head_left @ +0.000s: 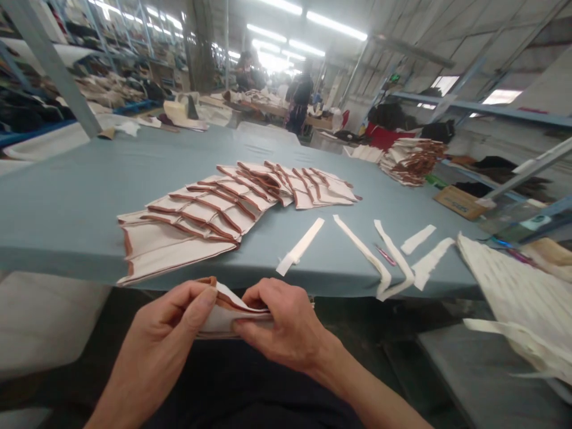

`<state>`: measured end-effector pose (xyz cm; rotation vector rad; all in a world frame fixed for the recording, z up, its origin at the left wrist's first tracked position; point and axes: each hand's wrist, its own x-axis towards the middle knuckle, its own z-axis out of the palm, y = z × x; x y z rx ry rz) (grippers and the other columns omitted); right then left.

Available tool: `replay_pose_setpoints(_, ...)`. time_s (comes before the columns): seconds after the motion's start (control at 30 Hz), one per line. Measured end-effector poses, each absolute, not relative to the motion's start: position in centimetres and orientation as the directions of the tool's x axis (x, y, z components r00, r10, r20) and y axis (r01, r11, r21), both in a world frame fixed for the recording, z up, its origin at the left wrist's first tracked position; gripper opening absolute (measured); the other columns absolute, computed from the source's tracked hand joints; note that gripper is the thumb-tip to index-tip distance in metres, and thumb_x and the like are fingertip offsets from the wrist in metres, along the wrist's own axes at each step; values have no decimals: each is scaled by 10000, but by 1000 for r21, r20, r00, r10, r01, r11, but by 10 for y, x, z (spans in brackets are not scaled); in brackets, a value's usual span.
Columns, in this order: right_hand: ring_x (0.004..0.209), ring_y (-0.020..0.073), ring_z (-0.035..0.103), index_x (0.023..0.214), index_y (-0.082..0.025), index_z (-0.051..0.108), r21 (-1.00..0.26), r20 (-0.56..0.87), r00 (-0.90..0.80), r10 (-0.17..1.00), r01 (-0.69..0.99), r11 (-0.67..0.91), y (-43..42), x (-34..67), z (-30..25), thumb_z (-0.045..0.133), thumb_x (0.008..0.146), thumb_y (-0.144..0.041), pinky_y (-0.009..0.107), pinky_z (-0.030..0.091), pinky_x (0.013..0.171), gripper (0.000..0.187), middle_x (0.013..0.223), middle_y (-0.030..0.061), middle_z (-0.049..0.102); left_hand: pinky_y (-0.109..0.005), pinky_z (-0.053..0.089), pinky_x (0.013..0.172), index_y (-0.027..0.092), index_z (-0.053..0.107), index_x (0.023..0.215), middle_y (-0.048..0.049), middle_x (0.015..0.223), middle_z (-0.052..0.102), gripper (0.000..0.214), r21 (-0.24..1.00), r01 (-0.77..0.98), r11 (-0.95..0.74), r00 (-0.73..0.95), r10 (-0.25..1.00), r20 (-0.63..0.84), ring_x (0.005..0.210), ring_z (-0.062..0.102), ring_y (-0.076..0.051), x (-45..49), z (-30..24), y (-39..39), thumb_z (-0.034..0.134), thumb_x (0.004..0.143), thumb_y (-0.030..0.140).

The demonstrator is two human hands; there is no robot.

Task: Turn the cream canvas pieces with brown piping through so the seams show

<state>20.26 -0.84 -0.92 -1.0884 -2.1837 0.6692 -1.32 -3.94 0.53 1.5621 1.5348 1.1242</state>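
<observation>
Between my two hands, just off the table's front edge, is a white fabric piece with brown edging. My left hand pinches its left corner between thumb and fingers. Around its right part my right hand is closed, thumb below and fingers over the top edge. The piece looks folded or layered, with a brown strip showing along the opening. Beyond my hands, a fanned row of similar white fabric pieces with brown edges lies overlapping on the blue-grey table.
Loose white fabric strips and a small pink-purple tool lie right of centre. A stack of brown-edged pieces sits at the far right, near a cardboard box. White ribbed fabric hangs at the right. People stand in the background.
</observation>
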Motion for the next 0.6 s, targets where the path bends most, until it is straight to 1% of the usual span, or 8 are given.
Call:
replay_pose_setpoints(0.07, 722, 176, 685, 942, -203, 737, -546, 371, -497, 784, 566, 618, -16, 209, -29, 742, 998, -401, 281, 463, 681, 206, 826, 43, 779, -259, 601, 699, 265, 811, 788, -12, 792, 803, 428, 909, 408, -84, -86, 988, 129, 733, 737, -233, -10, -3, -45, 690, 920, 654)
replay_pose_setpoints(0.13, 672, 166, 681, 922, -201, 735, -456, 407, -500, 765, 614, 644, -21, 216, -45, 673, 1056, -361, 277, 442, 641, 217, 777, 41, 768, -244, 576, 637, 254, 803, 797, -13, 786, 785, 385, 917, 393, -67, -80, 991, 107, 709, 721, -219, -5, -12, -50, 730, 887, 621)
replay_pose_setpoints(0.2, 646, 164, 677, 894, -197, 725, -375, 432, -509, 745, 649, 662, -24, 222, -54, 636, 1084, -355, 282, 427, 622, 263, 746, 42, 752, -233, 548, 593, 239, 779, 801, -1, 728, 751, 361, 919, 393, -20, -58, 997, 47, 652, 687, -196, 1, -19, -51, 723, 906, 580)
replay_pose_setpoints(0.3, 620, 171, 673, 857, -195, 704, -293, 462, -517, 721, 678, 674, -29, 224, -62, 593, 1113, -381, 302, 406, 596, 336, 706, 42, 721, -235, 553, 604, 231, 761, 802, 0, 713, 756, 368, 917, 396, 40, -49, 999, -22, 649, 702, -198, 6, -27, -50, 671, 938, 562)
replay_pose_setpoints(0.37, 614, 177, 672, 852, -198, 696, -279, 450, -513, 731, 697, 661, -33, 222, -69, 593, 1113, -379, 312, 404, 586, 334, 704, 39, 714, -237, 549, 631, 238, 759, 791, 6, 716, 763, 367, 902, 429, 40, -66, 998, -12, 656, 707, -197, 6, -30, -48, 654, 943, 555)
replay_pose_setpoints(0.43, 618, 182, 679, 847, -204, 691, -294, 406, -508, 760, 714, 635, -40, 218, -78, 640, 1084, -368, 313, 413, 581, 292, 719, 36, 723, -238, 519, 642, 245, 764, 781, 17, 702, 757, 343, 872, 488, 27, -76, 997, 11, 659, 693, -194, 3, -35, -47, 659, 940, 531)
replay_pose_setpoints(0.5, 635, 186, 702, 851, -209, 690, -344, 339, -494, 801, 727, 594, -48, 214, -86, 713, 1032, -361, 307, 425, 585, 238, 741, 28, 745, -241, 489, 642, 242, 759, 746, 19, 684, 745, 337, 868, 496, 40, -62, 998, -10, 668, 676, -196, 0, -42, -46, 670, 934, 508)
replay_pose_setpoints(0.6, 691, 194, 753, 901, -220, 704, -458, 213, -436, 874, 746, 483, -57, 211, -92, 785, 976, -355, 291, 443, 611, 173, 786, 13, 785, -252, 502, 622, 227, 753, 713, 5, 662, 735, 444, 906, 410, 106, -8, 994, -112, 647, 658, -206, -3, -53, -45, 618, 966, 565)
